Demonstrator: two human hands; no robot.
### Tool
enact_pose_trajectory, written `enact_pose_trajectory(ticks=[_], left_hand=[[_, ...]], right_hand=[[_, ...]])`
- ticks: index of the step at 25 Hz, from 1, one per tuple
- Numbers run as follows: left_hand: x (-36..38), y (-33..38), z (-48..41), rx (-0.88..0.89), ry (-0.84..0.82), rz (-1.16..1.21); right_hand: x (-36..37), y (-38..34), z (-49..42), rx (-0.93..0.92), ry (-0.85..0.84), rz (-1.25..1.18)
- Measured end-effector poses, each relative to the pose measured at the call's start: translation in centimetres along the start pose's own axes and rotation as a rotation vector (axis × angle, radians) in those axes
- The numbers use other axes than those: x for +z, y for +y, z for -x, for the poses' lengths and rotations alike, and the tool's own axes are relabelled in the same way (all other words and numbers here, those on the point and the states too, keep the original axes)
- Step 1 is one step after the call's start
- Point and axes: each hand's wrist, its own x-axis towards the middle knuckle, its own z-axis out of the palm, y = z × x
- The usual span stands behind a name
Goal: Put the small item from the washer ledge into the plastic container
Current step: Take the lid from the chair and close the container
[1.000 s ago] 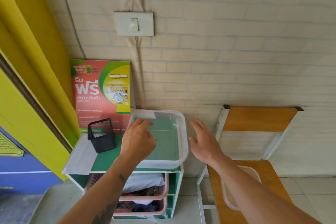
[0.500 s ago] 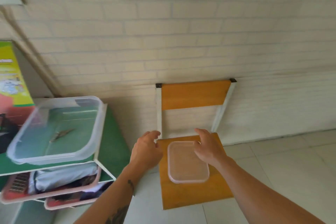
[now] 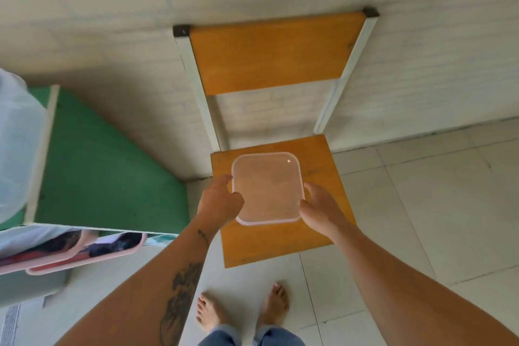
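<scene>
A clear, square plastic lid (image 3: 266, 187) lies over the orange seat of a chair (image 3: 280, 241). My left hand (image 3: 220, 199) curls around the lid's left edge. My right hand (image 3: 318, 206) holds its right edge with the fingers tucked beneath. Only a blurred corner of the large clear plastic container (image 3: 16, 149) shows at the far left, on top of the green shelf unit (image 3: 106, 171). The small item inside it is out of view.
The chair's orange backrest (image 3: 269, 53) stands against the white brick wall. Pink baskets (image 3: 84, 255) of clothes fill the shelf unit below the green top. My bare feet (image 3: 241, 309) are on the pale tiled floor, which stretches off to the right.
The view swung right and down from the container on the shelf to the chair. Both hands dropped to the lid on the seat and closed on its two sides.
</scene>
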Motion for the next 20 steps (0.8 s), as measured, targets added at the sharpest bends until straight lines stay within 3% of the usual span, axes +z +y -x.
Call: enact_pose_trajectory(ticks=[7, 14, 20], left_hand=[[6.7, -4.1, -5.8, -0.076, -0.093, -0.03], [9.5, -5.2, -7.8, -0.095, -0.091, 0.014], [9.4, -5.4, -8.4, -0.179, -0.059, 0.217]], right_hand=[[4.0, 3.9, -6.9, 0.132, -0.018, -0.168], [6.4, 4.2, -9.5, 0.137, -0.008, -0.279], [6.8, 4.2, -9.1, 0.156, 0.03, -0.338]])
